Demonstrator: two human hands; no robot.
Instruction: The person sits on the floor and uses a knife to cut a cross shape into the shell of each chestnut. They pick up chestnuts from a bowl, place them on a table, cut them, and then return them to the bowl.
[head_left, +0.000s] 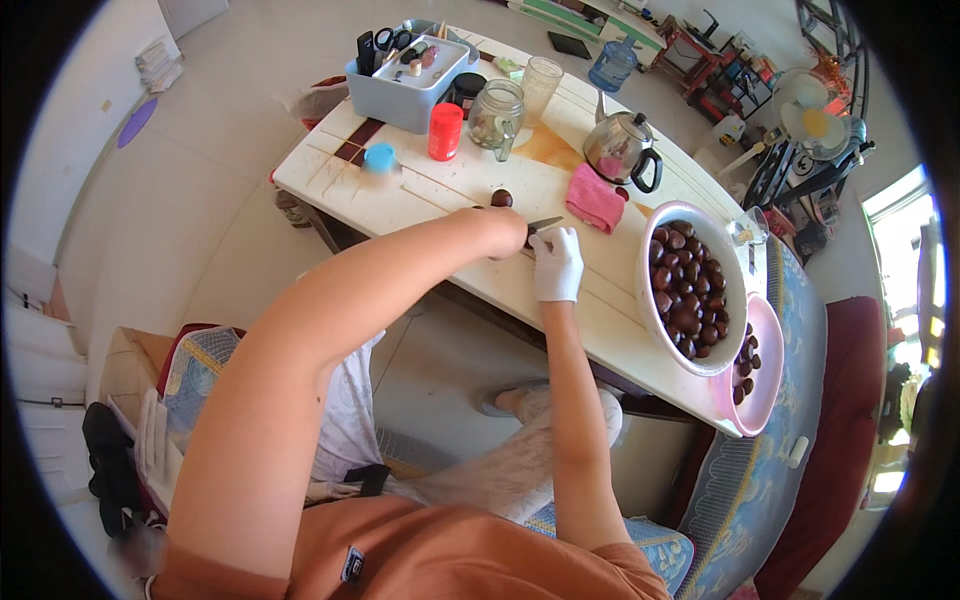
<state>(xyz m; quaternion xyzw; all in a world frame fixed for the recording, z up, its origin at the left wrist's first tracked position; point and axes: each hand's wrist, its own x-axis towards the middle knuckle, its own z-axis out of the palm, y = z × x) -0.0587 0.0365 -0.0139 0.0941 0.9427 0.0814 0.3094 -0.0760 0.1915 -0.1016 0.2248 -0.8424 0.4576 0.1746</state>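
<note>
A metal blade (546, 223), likely a knife's, juts from my bare left hand (504, 231) above the table's near edge. My wrist hides the handle and most of the fingers. Close against it, my right hand (559, 262) wears a white glove and pinches a dark chestnut (530, 238), mostly covered by the fingers. A whole chestnut (502, 198) lies just beyond my left hand, and another (478, 208) is partly hidden by the wrist. To the right, a large white basin (646, 289) holds many chestnuts, and a pink basin (772, 360) beside it has several more.
A pink cloth (595, 199) lies before a steel kettle (619, 146). Farther back stand a glass mug (495, 112), a tall glass (541, 82), a red canister (445, 133) and a grey storage box (397, 101). A blue-capped container (380, 159) sits left on the white table (315, 169).
</note>
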